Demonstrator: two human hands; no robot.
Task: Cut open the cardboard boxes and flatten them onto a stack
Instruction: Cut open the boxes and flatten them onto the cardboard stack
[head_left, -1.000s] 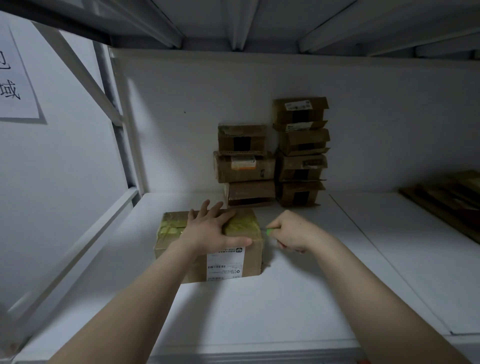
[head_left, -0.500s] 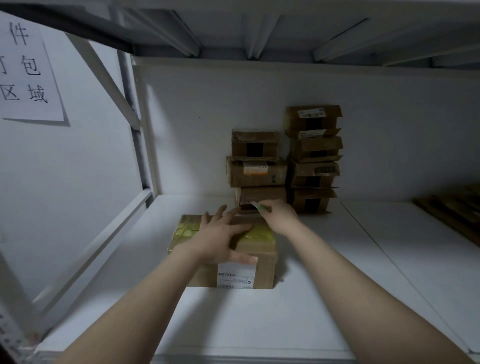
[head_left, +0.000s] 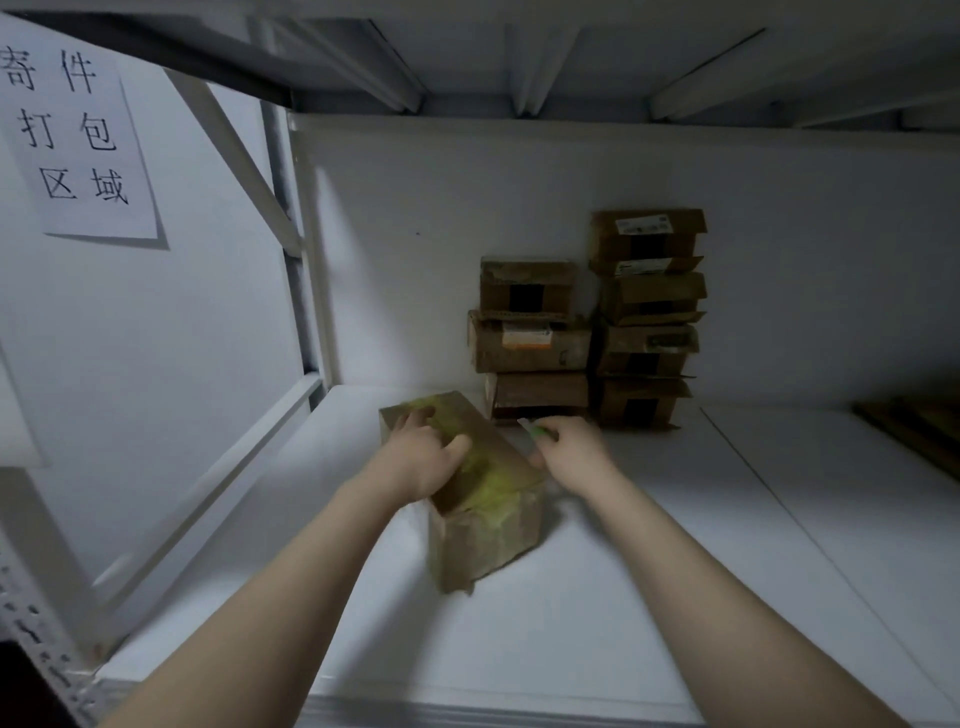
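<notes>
Step, prob: slitting tape on box (head_left: 488, 535). Box skewed mid-shelf (head_left: 571, 623), in front of stacked boxes (head_left: 587, 332). L hand (head_left: 421, 457) grips box top, fingers hooked over far edge. R hand (head_left: 571, 452) fisted round green cutter (head_left: 535, 428), just beside box's right edge; blade contact can't tell. Hands apart. Next needs: blade on top seam, shallow draw, L fingers off cut line. Flattening not yet begun.

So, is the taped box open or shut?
Shut: the taped cardboard box has its top flat under the left hand, yellowish tape running over the near end. Whether the tape is slit, cannot tell.
</notes>
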